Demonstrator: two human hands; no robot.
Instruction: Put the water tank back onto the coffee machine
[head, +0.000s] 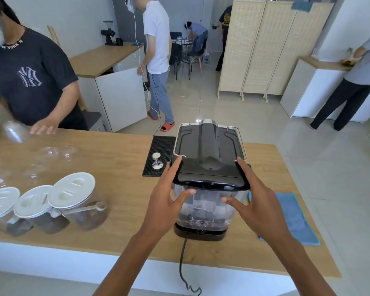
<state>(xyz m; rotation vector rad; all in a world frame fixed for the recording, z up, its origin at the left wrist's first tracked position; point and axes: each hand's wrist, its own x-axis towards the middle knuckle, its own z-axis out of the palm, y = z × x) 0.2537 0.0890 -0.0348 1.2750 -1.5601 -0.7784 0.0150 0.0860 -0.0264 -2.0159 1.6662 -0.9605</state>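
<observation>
The wooden bench runs across the view, and the coffee machine stands on it right of centre, its back turned to the camera. Everything else is placed from that machine.

The water tank, clear with a glossy black lid, sits at the machine's near side, upright on the black base, its lid level with the machine's top. A black power cord leaves the base at the near side and drops over the bench edge.

To the right of the machine a blue cloth lies flat on the bench. To the far left of the machine stand three clear jars with white lids, side by side, with a scoop lying against the one closest to the machine. Beyond the jars are blurred clear glasses.

Just left of the machine lies a black ribbed mat, and a metal tamper stands on it.

The left hand is spread wide on the tank's left side, fingers along the lid edge and thumb across the clear front wall. The right hand mirrors it on the tank's right side, fingers spread, thumb on the front wall. Whether they press or only touch cannot be told.
</observation>
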